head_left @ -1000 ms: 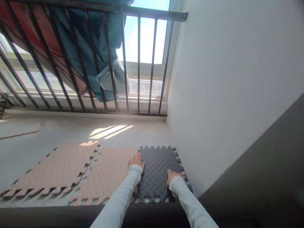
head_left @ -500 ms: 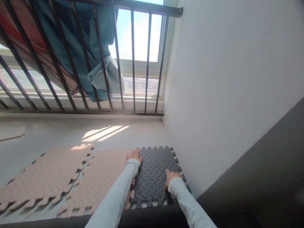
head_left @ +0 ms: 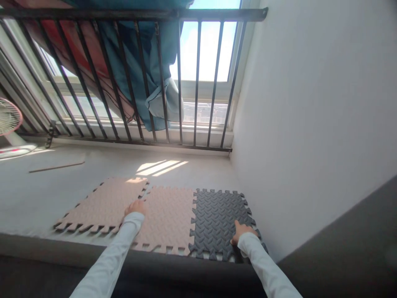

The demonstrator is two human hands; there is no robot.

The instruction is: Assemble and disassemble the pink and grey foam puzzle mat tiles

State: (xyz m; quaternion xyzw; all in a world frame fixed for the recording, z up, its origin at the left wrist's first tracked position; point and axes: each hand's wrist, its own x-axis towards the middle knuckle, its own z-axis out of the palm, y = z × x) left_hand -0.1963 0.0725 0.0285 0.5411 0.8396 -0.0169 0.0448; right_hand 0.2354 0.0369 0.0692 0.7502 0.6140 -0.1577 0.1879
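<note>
A pink foam floor tile [head_left: 173,215] with jigsaw edges lies in the middle. A dark grey foam tile [head_left: 214,219] meets it on the right, their teeth meeting along the seam. Further left lies a second pink tile [head_left: 102,203], turned at an angle with a gap between it and the middle one. My left hand [head_left: 135,207] is down at that gap, over the second tile's right edge; its fingertips are hidden. On the right part of the grey tile rests my right hand [head_left: 243,232], thumb and forefinger apart.
A white wall [head_left: 310,103] rises close on the right. Behind the tiles runs a dark metal railing [head_left: 141,15], with cloth [head_left: 114,62] hanging at the window. A thin strip [head_left: 57,167] lies on the floor; a fan [head_left: 9,124] stands far left. A dark edge crosses the front.
My left hand has moved left, from the seam beside the grey tile to the gap between the pink tiles. My right hand stays on the grey tile. The view has swung left.
</note>
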